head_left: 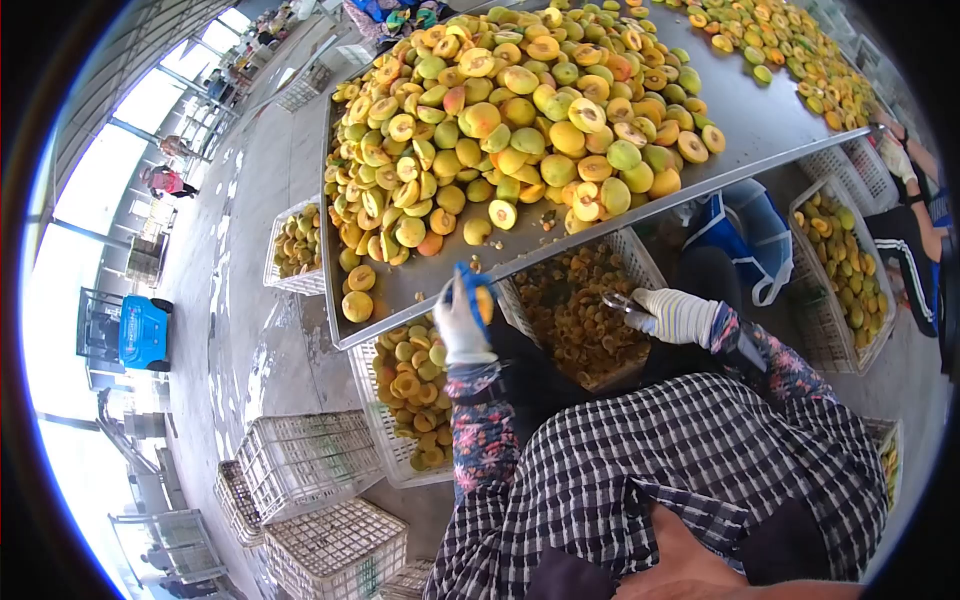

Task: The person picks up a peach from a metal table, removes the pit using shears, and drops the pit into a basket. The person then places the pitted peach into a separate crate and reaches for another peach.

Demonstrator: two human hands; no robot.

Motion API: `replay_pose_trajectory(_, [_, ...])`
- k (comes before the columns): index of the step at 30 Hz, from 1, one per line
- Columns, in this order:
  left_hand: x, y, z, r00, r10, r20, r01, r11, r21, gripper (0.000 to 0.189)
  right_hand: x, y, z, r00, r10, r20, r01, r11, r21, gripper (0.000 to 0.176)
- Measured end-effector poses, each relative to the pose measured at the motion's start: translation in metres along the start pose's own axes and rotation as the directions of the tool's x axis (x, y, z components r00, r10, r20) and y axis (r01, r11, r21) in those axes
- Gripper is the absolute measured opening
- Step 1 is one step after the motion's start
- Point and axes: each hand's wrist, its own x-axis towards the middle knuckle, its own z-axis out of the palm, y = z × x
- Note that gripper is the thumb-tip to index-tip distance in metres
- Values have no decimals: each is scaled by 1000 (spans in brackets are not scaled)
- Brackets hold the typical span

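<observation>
Now left hand (463, 322) grips fruit (484, 301); right hand (678, 315) holds metal tool (625, 303)

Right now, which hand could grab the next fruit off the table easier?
Probably the left hand: it is at the table edge, close to a loose fruit, though it seems to grip a fruit. The right hand is lower, over a basket, gripping a metal tool.

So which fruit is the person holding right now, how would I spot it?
Find the long metal table heaped with yellow and green fruit. At its near edge, the left hand in a white glove with blue fingertips grips one orange fruit. It alone sits in fingers, not in the heap.
</observation>
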Motion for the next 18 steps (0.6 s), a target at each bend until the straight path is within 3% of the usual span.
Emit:
replay_pose_trajectory(1, [8, 1, -21, 982, -180, -57, 179, 984, -28, 42, 0, -4, -4, 1000, 14, 14, -14, 1000, -13, 44])
replay_pose_trajectory(2, [8, 19, -35, 994, -65, -89, 94, 921, 378, 40, -1, -6, -5, 999, 30, 27, -29, 999, -27, 44])
replay_pose_trajectory(3, [7, 36, -50, 996, 49, -78, 22, 693, 720, 38, -2, -7, -4, 998, 47, 44, -45, 998, -42, 43])
replay_pose_trajectory(4, [22, 18, -73, 998, 23, -54, 28, 619, 785, 45, 0, -2, 1, 999, -6, 32, 7, 1000, -7, 43])
replay_pose_trajectory(7, [54, 9, -81, 992, 128, 4, -69, 504, 861, 46, 5, -7, 2, 999, -2, 49, 3, 1000, -23, 42])
replay_pose_trajectory(8, [70, 2, -73, 987, 142, 77, -141, 526, 839, 47, 7, -11, 0, 998, -3, 64, 5, 999, -32, 42])
replay_pose_trajectory(9, [77, 10, -54, 986, 120, 115, -163, 584, 795, 48, 10, -14, 0, 997, -7, 75, 9, 999, -34, 43])
replay_pose_trajectory(10, [80, 24, -27, 984, 84, 156, -178, 507, 843, 50, 13, -15, 2, 996, -8, 84, 11, 999, -37, 44])
replay_pose_trajectory(12, [100, 11, 7, 948, 121, 294, -313, 512, 800, 51, 15, -21, 1, 996, -20, 89, 23, 999, -35, 47])
replay_pose_trajectory(13, [115, 1, 20, 925, 53, 376, -344, 536, 771, 55, 15, -24, 1, 995, -23, 92, 27, 999, -34, 47])
replay_pose_trajectory(15, [133, -26, 42, 917, 1, 399, -370, 380, 848, 61, 14, -28, 0, 995, -25, 98, 29, 999, -33, 48])
replay_pose_trajectory(17, [141, -38, 54, 903, -173, 394, -330, 309, 892, 65, 11, -23, 1, 994, -15, 108, 20, 999, -48, 48])
replay_pose_trajectory(18, [143, -44, 55, 887, -248, 389, -347, 197, 917, 64, 9, -22, 0, 994, -10, 111, 15, 999, -45, 48])
